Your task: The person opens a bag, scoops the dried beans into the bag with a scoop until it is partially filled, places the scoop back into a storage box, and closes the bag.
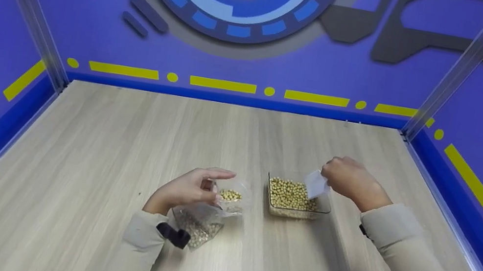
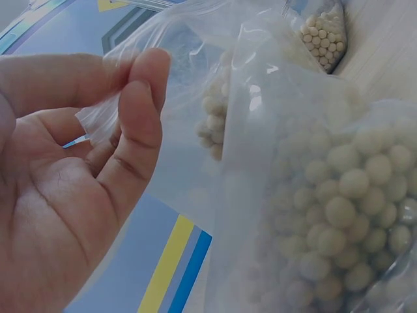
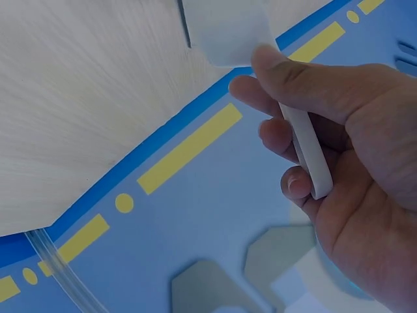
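Note:
My left hand [image 1: 185,189] pinches the rim of a clear plastic zip bag [image 2: 251,124] between thumb and fingers. Pale round soybeans [image 2: 342,215] fill much of the bag, which hangs and slumps low over the table, its mouth spread toward the container. Right of it stands a clear rectangular container [image 1: 292,213], filled with more soybeans [image 1: 288,192]. In my right hand [image 1: 353,179] is a white scoop [image 1: 316,184], gripped by its flat handle [image 3: 309,153]. The scoop's blade tilts down over the container's right side, close above the beans.
The container and bag are on a light wood-grain table [image 1: 96,140]. Blue panels with yellow markings [image 1: 223,84] enclose its back and sides, joined by metal corner posts [image 1: 38,20]. A black strap [image 1: 174,235] is on the left wrist.

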### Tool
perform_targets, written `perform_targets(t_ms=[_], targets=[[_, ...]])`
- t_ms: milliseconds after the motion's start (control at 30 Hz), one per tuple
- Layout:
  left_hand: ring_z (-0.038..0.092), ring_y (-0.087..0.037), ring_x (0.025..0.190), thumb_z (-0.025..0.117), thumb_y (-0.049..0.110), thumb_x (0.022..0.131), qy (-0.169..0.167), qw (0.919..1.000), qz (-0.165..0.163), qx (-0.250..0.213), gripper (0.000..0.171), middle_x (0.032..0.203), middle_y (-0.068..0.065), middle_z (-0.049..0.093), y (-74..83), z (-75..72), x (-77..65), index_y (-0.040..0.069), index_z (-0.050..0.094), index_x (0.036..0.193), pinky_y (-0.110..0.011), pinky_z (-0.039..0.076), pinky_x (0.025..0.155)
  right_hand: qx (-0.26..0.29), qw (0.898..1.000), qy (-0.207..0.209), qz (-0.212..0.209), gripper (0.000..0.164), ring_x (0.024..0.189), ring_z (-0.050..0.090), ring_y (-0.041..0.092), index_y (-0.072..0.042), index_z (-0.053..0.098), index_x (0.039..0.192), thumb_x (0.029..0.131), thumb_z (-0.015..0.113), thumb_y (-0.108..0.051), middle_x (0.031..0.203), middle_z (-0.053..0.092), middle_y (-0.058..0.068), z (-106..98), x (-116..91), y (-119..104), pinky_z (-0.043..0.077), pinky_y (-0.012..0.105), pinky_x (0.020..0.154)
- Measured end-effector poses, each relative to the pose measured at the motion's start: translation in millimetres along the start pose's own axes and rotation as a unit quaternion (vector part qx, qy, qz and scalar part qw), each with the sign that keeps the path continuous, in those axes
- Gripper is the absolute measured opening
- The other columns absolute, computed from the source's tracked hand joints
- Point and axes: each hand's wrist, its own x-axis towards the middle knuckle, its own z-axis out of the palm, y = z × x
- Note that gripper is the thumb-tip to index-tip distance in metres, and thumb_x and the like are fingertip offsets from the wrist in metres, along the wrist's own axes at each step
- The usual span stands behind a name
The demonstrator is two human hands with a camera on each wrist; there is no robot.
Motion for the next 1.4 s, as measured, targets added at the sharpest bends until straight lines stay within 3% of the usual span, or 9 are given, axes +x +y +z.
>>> perform_targets(t_ms=[233, 567, 800, 967, 1233, 1400], targets=[[0.052, -0.004, 0.070, 0.052, -0.010, 0.081, 0.000, 1.0000, 0.001, 0.001, 0.062, 0.149, -0.019, 0.039, -0.6, 0.1, 1.5, -0.003, 0.042, 0.142, -0.028, 0.057, 0.074, 0.035, 0.999, -0.007, 0.016, 0.007, 0.063, 0.062, 0.021, -0.002, 0.073, 0.084, 0.077, 0.074, -0.003, 0.076, 0.070, 0.010, 4.0, 1.7, 4.6, 0.053, 0.034, 0.059], [0.051, -0.004, 0.069, 0.051, -0.010, 0.081, 0.001, 1.0000, 0.001, 0.005, 0.063, 0.151, -0.018, 0.037, -0.3, 1.6, 1.4, -0.004, 0.041, 0.142, -0.029, 0.057, 0.076, 0.095, 0.995, -0.002, 0.012, 0.015, 0.073, 0.065, 0.026, 0.001, 0.074, 0.090, 0.076, 0.075, -0.001, 0.084, 0.071, 0.013, 13.2, 2.4, 9.1, 0.056, 0.038, 0.067], [0.052, -0.004, 0.070, 0.052, -0.010, 0.081, 0.002, 1.0000, 0.003, -0.002, 0.062, 0.151, -0.019, 0.035, 0.8, 1.7, 1.7, -0.003, 0.042, 0.142, -0.030, 0.057, 0.076, 0.167, 0.985, -0.011, 0.038, 0.020, 0.082, 0.066, 0.029, 0.002, 0.075, 0.097, 0.077, 0.073, 0.003, 0.092, 0.072, 0.015, 22.9, 5.3, 17.6, 0.057, 0.041, 0.072], [0.053, -0.006, 0.071, 0.052, -0.010, 0.081, -0.001, 1.0000, 0.002, 0.004, 0.062, 0.151, -0.019, 0.036, 0.9, 2.5, 1.8, -0.003, 0.042, 0.142, -0.030, 0.057, 0.076, 0.215, 0.976, 0.006, 0.031, 0.022, 0.082, 0.065, 0.028, 0.003, 0.075, 0.098, 0.076, 0.073, 0.005, 0.092, 0.071, 0.017, 35.4, 2.6, 22.9, 0.057, 0.041, 0.072], [0.053, -0.006, 0.071, 0.054, -0.009, 0.080, 0.001, 0.9997, 0.006, 0.022, 0.062, 0.150, -0.018, 0.038, -0.9, 0.9, 1.3, 0.000, 0.045, 0.141, -0.026, 0.056, 0.072, 0.248, 0.968, 0.046, 0.011, 0.024, 0.081, 0.064, 0.027, 0.005, 0.074, 0.098, 0.074, 0.074, 0.007, 0.089, 0.071, 0.016, 53.2, 2.1, 24.3, 0.056, 0.040, 0.070], [0.050, -0.005, 0.070, 0.052, -0.011, 0.083, 0.000, 1.0000, 0.000, -0.005, 0.061, 0.150, -0.019, 0.036, -2.3, -0.1, 0.4, -0.001, 0.044, 0.142, -0.030, 0.057, 0.077, 0.273, 0.960, 0.067, -0.003, 0.025, 0.082, 0.063, 0.030, 0.005, 0.074, 0.100, 0.075, 0.073, 0.007, 0.089, 0.070, 0.017, 60.1, 3.8, 22.7, 0.055, 0.040, 0.070]])
